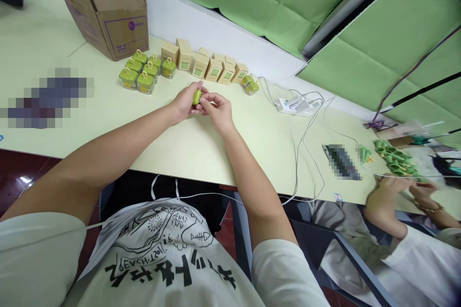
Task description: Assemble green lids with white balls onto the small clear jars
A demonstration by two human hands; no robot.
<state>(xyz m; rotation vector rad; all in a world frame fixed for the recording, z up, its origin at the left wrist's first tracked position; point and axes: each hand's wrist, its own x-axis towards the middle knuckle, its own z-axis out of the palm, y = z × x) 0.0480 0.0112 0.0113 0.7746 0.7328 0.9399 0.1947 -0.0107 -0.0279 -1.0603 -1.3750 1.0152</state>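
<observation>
In our left hand (185,101) we cradle a small, rounded, smooth green piece (196,97), its side pinched between the thumb and fingers of our right hand (220,114). We hold it over the pale, flat tabletop (187,146), nearer the far edge than the near one. Square-cornered matte cardboard boxes (213,70) line that far edge, clear green-lidded tubs (145,82) beside them; toward the near edge, a broad stretch gives our forearms room.
</observation>
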